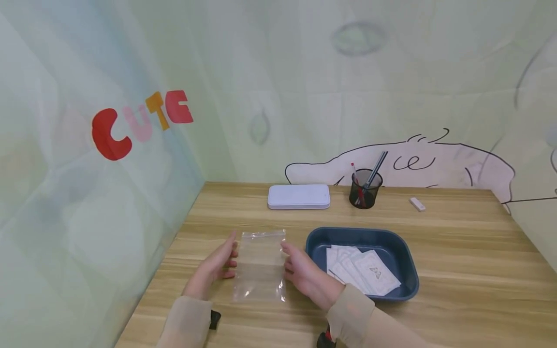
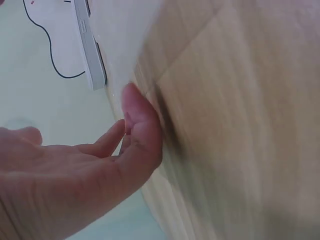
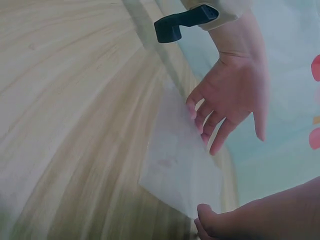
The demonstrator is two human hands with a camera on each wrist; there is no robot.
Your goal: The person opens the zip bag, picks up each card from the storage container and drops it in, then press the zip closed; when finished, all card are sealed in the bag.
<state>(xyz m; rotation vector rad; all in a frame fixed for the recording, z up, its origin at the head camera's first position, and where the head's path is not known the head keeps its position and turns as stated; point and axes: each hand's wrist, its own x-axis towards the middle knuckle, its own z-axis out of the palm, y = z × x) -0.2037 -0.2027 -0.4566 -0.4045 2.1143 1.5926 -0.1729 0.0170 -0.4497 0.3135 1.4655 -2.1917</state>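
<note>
A clear zip-lock bag [image 1: 260,266] lies flat on the wooden table, its zip edge toward the back wall. My left hand [image 1: 216,263] is at the bag's left edge, fingers extended and palm turned inward. On the other side, my right hand [image 1: 306,275] has its fingertips right at the bag's right edge. Neither hand grips anything. In the right wrist view the bag [image 3: 175,155] lies between both hands, and the left hand's fingers are loosely spread. The left wrist view shows the left hand [image 2: 100,170] close over the wood.
A dark blue tray [image 1: 409,270] holding several white packets [image 1: 376,273] stands right of the right hand. Along the back are a white case [image 1: 299,197], a black mesh pen cup [image 1: 365,191] with pens, and a small white eraser-like block [image 1: 417,204]. Fabric walls edge the table.
</note>
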